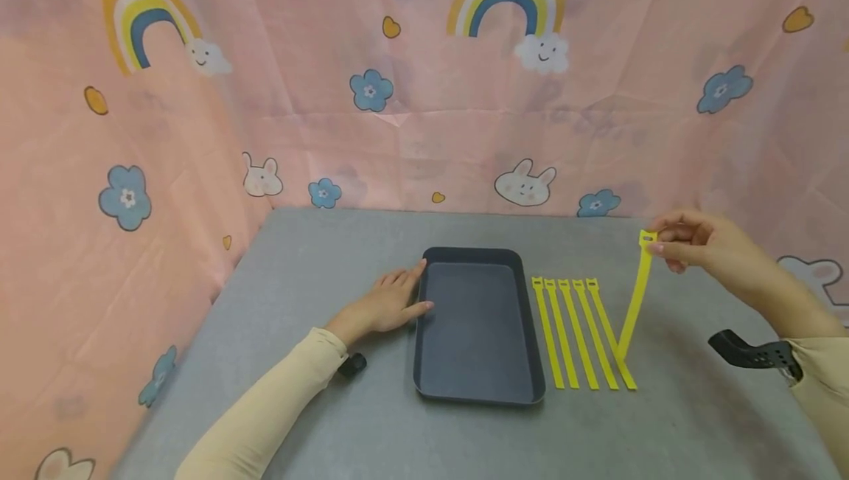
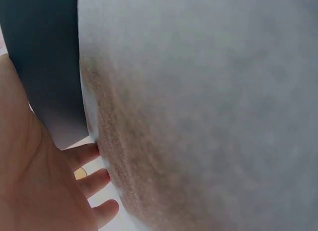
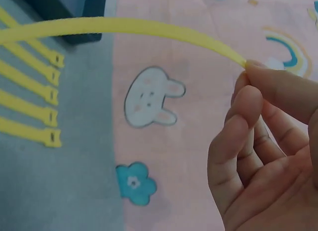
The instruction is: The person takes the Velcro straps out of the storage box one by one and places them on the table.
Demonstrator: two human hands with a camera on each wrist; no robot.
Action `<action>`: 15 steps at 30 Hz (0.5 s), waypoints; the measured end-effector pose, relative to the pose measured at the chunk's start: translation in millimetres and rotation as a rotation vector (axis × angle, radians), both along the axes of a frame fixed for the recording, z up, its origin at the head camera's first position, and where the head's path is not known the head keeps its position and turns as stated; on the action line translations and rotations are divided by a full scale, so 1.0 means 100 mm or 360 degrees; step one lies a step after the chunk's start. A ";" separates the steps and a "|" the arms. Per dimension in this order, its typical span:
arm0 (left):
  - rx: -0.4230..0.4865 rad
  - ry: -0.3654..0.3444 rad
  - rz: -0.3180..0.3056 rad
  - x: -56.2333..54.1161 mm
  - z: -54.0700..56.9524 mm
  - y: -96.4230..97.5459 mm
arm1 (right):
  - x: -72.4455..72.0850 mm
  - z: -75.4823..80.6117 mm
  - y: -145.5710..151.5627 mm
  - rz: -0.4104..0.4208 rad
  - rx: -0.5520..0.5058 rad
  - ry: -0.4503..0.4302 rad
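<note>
My right hand (image 1: 706,244) pinches a yellow cable tie (image 1: 637,296) by its slotted head, between thumb and fingertips. The tie hangs down at a slant, its lower end overlapping the rightmost tie on the table. In the right wrist view the held tie (image 3: 124,25) bows in an arc away from the thumb (image 3: 283,84). Several matching flat yellow ties (image 1: 569,332) lie side by side, heads toward the back. My left hand (image 1: 388,301) rests against the left side of a dark grey tray (image 1: 479,400), fingers extended along its wall and thumb over the rim.
The tray stands mid-table, just left of the row of ties. A grey table (image 1: 318,259) carries everything. Pink printed cloth (image 1: 424,148) hangs behind and at both sides. Black wrist straps (image 1: 749,351) show at the sleeves.
</note>
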State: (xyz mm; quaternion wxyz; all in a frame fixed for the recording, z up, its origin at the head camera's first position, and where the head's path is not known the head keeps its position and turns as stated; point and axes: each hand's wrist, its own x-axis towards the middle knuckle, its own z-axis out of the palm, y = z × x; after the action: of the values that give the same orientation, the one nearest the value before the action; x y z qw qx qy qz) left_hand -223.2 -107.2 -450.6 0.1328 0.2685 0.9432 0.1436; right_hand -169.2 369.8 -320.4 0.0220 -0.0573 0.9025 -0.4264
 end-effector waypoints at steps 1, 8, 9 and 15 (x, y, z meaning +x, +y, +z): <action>-0.0003 0.0001 0.0000 0.00 0.00 0.00 | 0.01 -0.03 0.05 0.0020 -0.0003 -0.0010; 0.0000 -0.0010 -0.0010 -0.01 0.00 0.01 | 0.06 -0.20 0.33 0.0083 0.0034 -0.0096; -0.0002 -0.0010 -0.0011 -0.01 0.01 0.01 | 0.06 -0.22 0.35 0.0080 0.0052 -0.0117; -0.0006 -0.0018 0.0003 -0.01 0.01 0.01 | 0.04 -0.38 0.49 0.0199 0.0048 -0.0232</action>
State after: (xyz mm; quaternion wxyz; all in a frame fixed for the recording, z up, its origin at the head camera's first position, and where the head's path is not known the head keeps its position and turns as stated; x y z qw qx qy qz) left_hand -224.4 -106.6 -449.7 0.1384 0.2664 0.9430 0.1434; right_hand -165.2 418.4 -358.8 0.1150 -0.0820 0.8995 -0.4135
